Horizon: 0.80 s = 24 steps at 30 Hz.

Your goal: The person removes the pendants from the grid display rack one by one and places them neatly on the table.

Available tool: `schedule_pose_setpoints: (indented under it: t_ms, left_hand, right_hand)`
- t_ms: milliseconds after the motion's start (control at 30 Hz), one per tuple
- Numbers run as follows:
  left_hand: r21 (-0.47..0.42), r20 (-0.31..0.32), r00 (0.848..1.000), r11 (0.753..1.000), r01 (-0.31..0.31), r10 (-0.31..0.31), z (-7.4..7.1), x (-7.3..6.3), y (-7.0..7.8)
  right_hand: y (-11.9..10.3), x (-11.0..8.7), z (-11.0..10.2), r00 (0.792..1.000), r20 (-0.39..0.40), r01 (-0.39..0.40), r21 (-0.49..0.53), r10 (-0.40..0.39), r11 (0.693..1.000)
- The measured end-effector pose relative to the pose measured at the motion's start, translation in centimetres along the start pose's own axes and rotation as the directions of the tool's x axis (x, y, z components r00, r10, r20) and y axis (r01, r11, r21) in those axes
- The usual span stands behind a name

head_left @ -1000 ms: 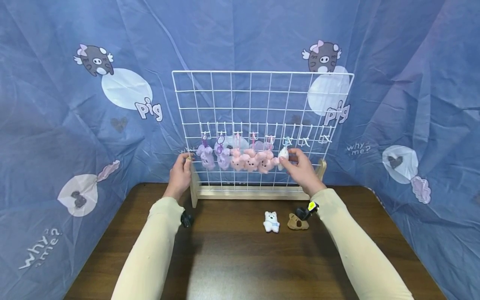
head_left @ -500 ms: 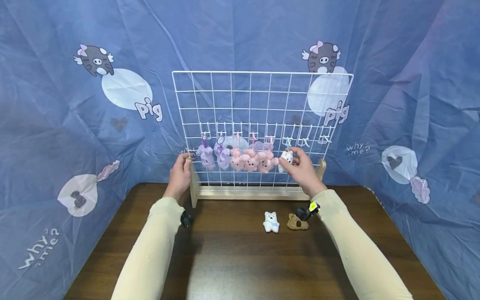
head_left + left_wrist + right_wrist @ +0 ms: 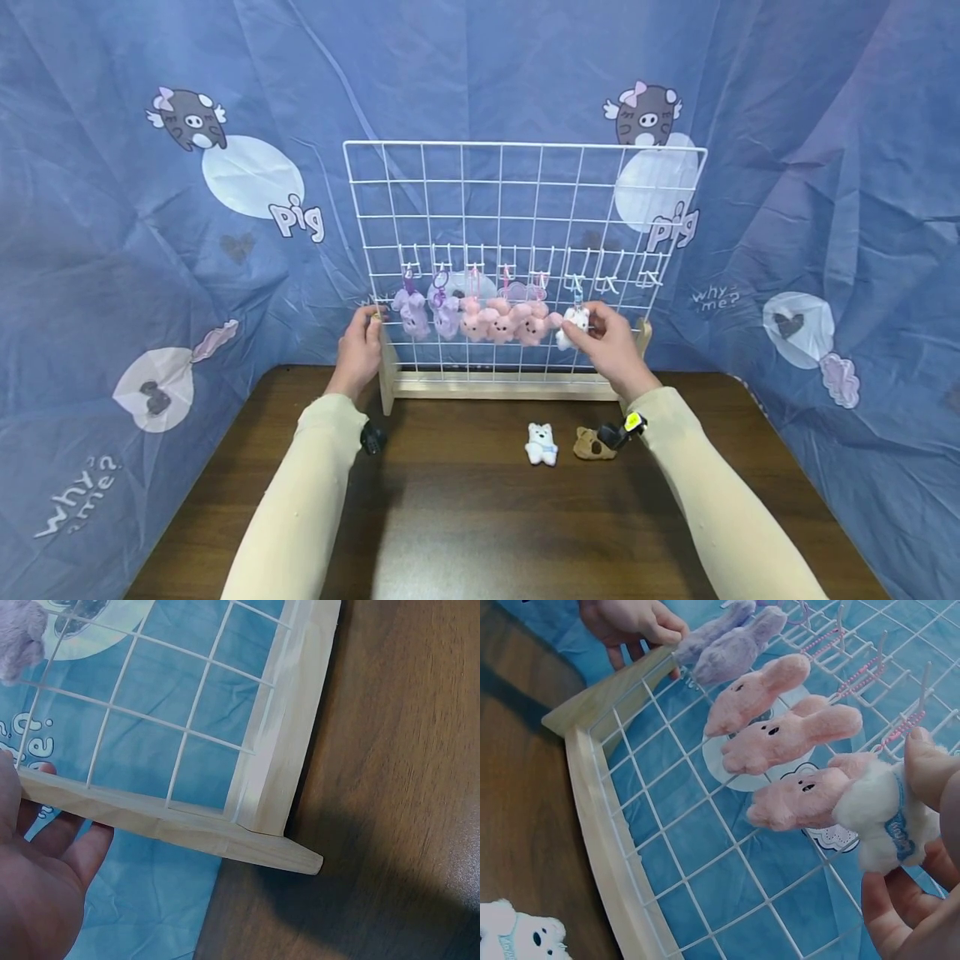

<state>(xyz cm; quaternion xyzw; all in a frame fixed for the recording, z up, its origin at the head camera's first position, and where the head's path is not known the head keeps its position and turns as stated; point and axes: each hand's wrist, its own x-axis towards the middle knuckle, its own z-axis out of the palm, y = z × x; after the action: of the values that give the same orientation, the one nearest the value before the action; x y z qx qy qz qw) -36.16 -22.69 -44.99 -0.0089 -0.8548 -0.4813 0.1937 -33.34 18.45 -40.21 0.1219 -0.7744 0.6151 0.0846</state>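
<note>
My right hand (image 3: 617, 352) pinches a small white plush bear keychain (image 3: 885, 814) with a blue ribbon across it. In the head view its blue strap (image 3: 577, 290) runs up to a hook of the white wire grid rack (image 3: 480, 182). My left hand (image 3: 358, 352) grips the rack's left edge, by the wooden foot (image 3: 172, 829). To the left of the bear hang pink plush rabbit keychains (image 3: 502, 321); the rightmost is close against it. Further left are two purple plush keychains (image 3: 412, 315).
Another white plush bear (image 3: 542, 444) lies on the brown wooden table (image 3: 465, 517). Beside it, a brown plush (image 3: 592, 446) is partly covered by the right wrist camera. Two hooks (image 3: 648, 277) without plush are to the right. A blue printed cloth (image 3: 480, 67) hangs behind.
The white bear has turned from showing its back or side to facing forward, and hangs slightly lower. My right hand has shifted slightly right and down. My left hand stays put.
</note>
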Motion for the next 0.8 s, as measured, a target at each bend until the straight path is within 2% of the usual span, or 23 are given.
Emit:
schedule_pose_setpoints:
  t_ms: [167,500,800]
  left_hand:
    - [0.003,-0.004,1.0,1.0,-0.004,0.004,0.0,0.0,0.0]
    - [-0.004,0.002,1.0,1.0,0.009,-0.009,0.0,0.1,-0.1]
    - [0.004,-0.006,1.0,1.0,-0.015,0.015,0.0,0.1,-0.2]
  right_hand:
    - [-0.3,-0.5,-0.1,1.0,0.013,0.007,0.009,-0.007,1.0]
    - [-1.3,-1.4,-0.6,0.999,0.021,0.047,0.124,-0.05,0.991]
    - [-2.4,-2.2,-0.5,0.999,0.046,0.021,0.158,-0.029,0.987]
